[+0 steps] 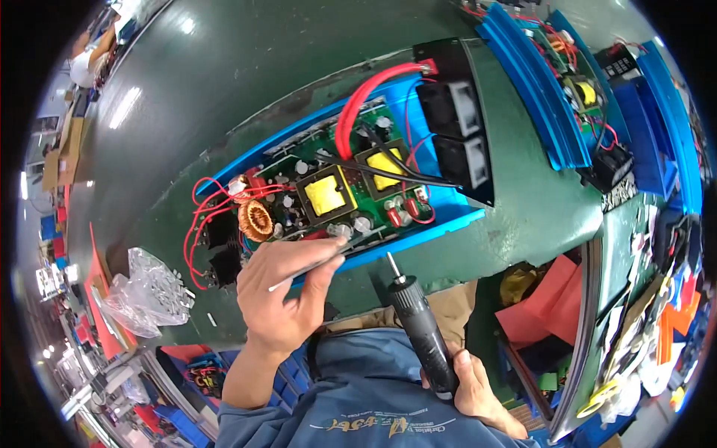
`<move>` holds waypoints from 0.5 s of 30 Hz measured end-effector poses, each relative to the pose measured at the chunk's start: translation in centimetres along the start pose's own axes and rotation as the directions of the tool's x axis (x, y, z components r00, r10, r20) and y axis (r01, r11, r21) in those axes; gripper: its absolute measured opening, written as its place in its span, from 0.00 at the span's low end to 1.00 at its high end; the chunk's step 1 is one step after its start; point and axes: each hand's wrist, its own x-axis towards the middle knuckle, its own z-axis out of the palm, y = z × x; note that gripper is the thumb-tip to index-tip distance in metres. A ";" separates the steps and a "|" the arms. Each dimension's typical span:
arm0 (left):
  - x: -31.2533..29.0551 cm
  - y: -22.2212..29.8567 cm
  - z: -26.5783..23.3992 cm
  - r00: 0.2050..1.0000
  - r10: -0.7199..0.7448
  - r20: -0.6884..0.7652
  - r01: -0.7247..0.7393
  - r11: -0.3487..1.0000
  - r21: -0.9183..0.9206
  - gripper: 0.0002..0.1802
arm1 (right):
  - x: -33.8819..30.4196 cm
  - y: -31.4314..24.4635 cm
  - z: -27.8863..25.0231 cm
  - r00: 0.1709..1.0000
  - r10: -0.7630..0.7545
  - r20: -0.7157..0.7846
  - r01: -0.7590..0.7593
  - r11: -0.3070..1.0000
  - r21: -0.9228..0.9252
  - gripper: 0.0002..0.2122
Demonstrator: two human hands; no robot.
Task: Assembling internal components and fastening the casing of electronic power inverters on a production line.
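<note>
Tweezers (310, 267), thin and silver, are pinched between the thumb and fingers of the left hand (287, 287); their long axis runs from lower left to upper right, and the tip is pointed at the near edge of the green circuit board (328, 198), close to the blue housing (418, 231) that holds it. The left hand is closed on them and is clearly the nearer hand to the board. Nearest to the body, a black electric screwdriver (422, 328) is gripped by the right hand (474, 384), with the fingers wrapped around its lower end. Its bit is directed up and slightly left, toward the same near edge of the housing, but a gap is seen between bit and housing, so nothing is touched by it. The board therefore lies up and away from both hands, its long axis going from left to right and rising a little to the right. On the board, two yellow transformers (326, 196), a copper coil (256, 221) and red wires (358, 104) are seen. A crumpled clear plastic bag (146, 293) lies to the left on the green table (224, 82). Farther away, at the upper right, a second opened blue unit (590, 97) is placed.
</note>
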 end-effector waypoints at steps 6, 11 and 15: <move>0.6 -0.7 -0.6 0.996 0.004 0.087 0.003 0.996 -0.086 0.13 | 0.0 -0.2 0.2 0.977 0.193 0.090 -0.206 0.964 0.169 0.45; 0.6 -1.0 -0.4 0.995 0.031 0.093 -0.022 0.995 -0.098 0.15 | 0.3 -0.1 0.4 0.933 0.303 0.195 -0.356 0.854 0.379 0.51; 0.4 -1.1 -0.5 0.993 0.072 0.091 -0.065 0.995 -0.080 0.16 | 0.8 0.8 0.7 0.952 0.234 0.198 -0.294 0.878 0.378 0.52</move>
